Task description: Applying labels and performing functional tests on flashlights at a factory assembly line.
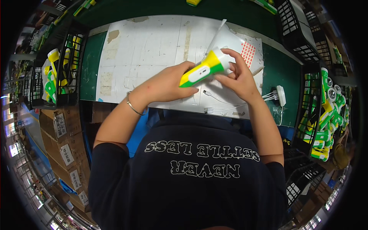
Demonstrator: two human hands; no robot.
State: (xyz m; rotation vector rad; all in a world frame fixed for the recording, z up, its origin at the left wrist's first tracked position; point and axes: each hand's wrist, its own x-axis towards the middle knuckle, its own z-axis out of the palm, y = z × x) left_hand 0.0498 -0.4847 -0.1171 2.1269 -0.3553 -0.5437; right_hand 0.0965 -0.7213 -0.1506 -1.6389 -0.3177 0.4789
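Observation:
A yellow, green and white flashlight (202,71) is held slantwise above the worktable, its wide white head toward the upper right. My left hand (170,82) wraps round the narrow tail end. At the head, my right hand (239,74) has its fingers curled about the white rim, thumb below and index finger over the top. A white panel with a switch faces up on the flashlight's body. Just under it lie white USB cables (226,108), which run to a white charger block (281,96) on the right. Behind the head lies a sheet of red stickers (248,53), partly covered by a white bag (226,38).
White, tape-marked sheeting (142,50) covers the green table. Black crates of flashlights stand at the left (69,99) and the right (306,147). Another black crate (289,27) sits at the upper right. Cardboard boxes (63,145) are stacked at the lower left.

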